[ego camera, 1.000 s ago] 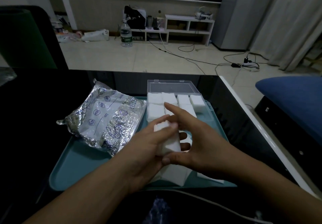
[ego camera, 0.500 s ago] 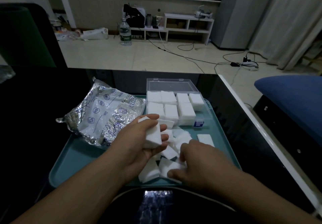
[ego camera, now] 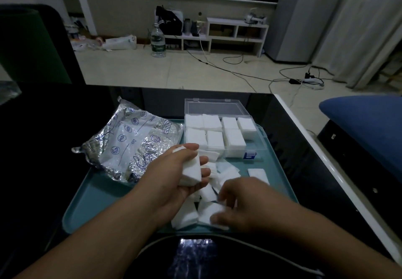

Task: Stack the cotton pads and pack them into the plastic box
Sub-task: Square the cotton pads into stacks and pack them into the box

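Dim room, pale tiled floor (ego camera: 130,70) with cables, a water bottle (ego camera: 158,44) and a low white shelf (ego camera: 235,34) against the far wall. Glossy black table (ego camera: 50,122) carries a teal tray (ego camera: 91,200). On the tray: crumpled foil bag (ego camera: 132,146) at left, clear plastic box (ego camera: 219,135) at the far side, lid open, stacks of cotton pads inside. Loose pads (ego camera: 208,194) scattered in front of the box. Left hand (ego camera: 174,176) grips a stack of pads (ego camera: 191,172) above the tray. Right hand (ego camera: 241,207) curls over the loose pads, blurred; fingers touch one, grip unclear.
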Tool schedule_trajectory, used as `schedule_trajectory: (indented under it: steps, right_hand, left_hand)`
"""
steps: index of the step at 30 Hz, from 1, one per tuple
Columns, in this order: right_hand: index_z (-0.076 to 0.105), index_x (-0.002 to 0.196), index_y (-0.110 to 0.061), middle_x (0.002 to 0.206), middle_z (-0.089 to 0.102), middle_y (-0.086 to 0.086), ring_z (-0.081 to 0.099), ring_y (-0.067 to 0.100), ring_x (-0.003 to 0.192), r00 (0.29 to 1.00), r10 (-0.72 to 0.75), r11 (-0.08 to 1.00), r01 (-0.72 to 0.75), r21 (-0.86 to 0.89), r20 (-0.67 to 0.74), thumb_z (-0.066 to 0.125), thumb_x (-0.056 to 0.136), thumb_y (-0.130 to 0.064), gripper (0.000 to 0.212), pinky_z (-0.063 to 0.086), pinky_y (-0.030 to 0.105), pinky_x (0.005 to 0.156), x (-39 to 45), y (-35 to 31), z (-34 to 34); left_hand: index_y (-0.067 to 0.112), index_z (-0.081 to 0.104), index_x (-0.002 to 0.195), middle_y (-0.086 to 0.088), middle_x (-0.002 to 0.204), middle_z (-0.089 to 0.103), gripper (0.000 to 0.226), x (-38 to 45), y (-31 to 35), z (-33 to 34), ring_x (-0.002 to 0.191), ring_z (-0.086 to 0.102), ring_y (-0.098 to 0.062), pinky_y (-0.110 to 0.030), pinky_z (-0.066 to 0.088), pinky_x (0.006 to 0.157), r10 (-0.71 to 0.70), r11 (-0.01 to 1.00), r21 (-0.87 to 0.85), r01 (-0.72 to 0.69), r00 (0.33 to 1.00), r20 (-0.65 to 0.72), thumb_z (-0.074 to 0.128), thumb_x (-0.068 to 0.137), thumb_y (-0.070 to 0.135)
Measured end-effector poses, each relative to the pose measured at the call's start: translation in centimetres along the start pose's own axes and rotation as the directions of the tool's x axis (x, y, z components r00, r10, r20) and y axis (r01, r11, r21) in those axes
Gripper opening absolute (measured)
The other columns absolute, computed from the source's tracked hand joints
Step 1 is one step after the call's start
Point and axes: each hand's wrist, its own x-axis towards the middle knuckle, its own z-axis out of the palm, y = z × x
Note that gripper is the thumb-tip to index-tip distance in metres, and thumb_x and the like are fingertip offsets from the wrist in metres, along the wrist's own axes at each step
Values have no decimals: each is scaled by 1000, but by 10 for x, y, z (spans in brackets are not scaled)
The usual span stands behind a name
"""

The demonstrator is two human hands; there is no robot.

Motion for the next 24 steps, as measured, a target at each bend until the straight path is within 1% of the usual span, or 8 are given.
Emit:
schedule_trajectory:
  steps: [2, 7, 10, 13, 15, 17, 20, 24]
  right_hand:
    - [60, 114, -30, 112, 58, -6, 58, 17, 102, 997, -65, 990, 60, -128, -37, 69, 76, -60, 49, 48, 32, 84, -3, -12, 11]
    - [64, 107, -27, 109, 63, -2, 57, 18, 99, 996, -38, 993, 28, -116, -84, 67, 85, -39, 25, 41, 27, 74, 6, -4, 6]
    - [66, 99, -22, 103, 66, 1, 61, 18, 94, 996, 82, 993, -84, -86, -27, 73, 78, -45, 31, 48, 27, 77, 17, 19, -8]
    - [67, 95, -21, 95, 66, -2, 63, 13, 85, 990, 132, 991, -132, 14, 50, 76, 75, -49, 36, 53, 30, 78, 20, 37, -21]
    - [67, 96, -22, 93, 64, -4, 61, 11, 84, 988, 152, 987, -153, 43, 31, 72, 76, -57, 40, 53, 31, 79, 19, 43, -26]
    - [65, 97, -25, 91, 64, -7, 60, 10, 84, 986, 157, 987, -158, -9, -57, 68, 77, -62, 42, 52, 30, 78, 18, 46, -26]
    - [64, 103, -30, 92, 61, -12, 58, 8, 86, 981, 49, 989, -74, -127, -189, 67, 78, -61, 40, 51, 29, 79, 17, 45, -25]
    - [64, 109, -30, 100, 59, -13, 53, 6, 88, 994, -66, 984, 50, -172, -92, 72, 77, -52, 39, 47, 25, 81, 20, 35, -15]
  left_hand:
    - [12, 62, 102, -14, 84, 67, 13, -1, -1, 2, 53, 62, -19, -28, 53, 50, -4, 1000, 1, 4, 1000, 9, 51, 95, 9]
    - [8, 64, 103, -15, 83, 67, 22, -3, 1, 2, 54, 60, -22, -30, 52, 51, -35, 999, -32, 37, 998, 48, 55, 92, 24]
    - [9, 65, 101, -15, 81, 70, 28, -1, 2, -1, 54, 62, -23, -31, 53, 51, -30, 999, -41, 31, 999, 36, 50, 96, 32]
    - [10, 65, 98, -15, 81, 71, 27, 0, 2, -2, 55, 61, -24, -32, 53, 54, -23, 999, -45, 24, 999, 31, 49, 97, 32]
    - [9, 65, 98, -15, 81, 71, 27, 0, 3, -2, 55, 62, -23, -32, 54, 54, -20, 999, -46, 21, 999, 28, 49, 97, 31]
    - [9, 65, 98, -15, 81, 71, 26, -1, 3, -2, 54, 61, -23, -31, 55, 53, -20, 999, -46, 21, 999, 27, 49, 97, 30]
    - [9, 65, 100, -16, 84, 70, 26, -2, 3, -1, 54, 62, -23, -30, 54, 51, -18, 999, -39, 18, 1000, 24, 49, 97, 29]
    - [8, 65, 103, -16, 83, 70, 27, -2, 1, -1, 56, 63, -23, -31, 55, 51, -17, 999, -31, 18, 1000, 27, 49, 97, 29]
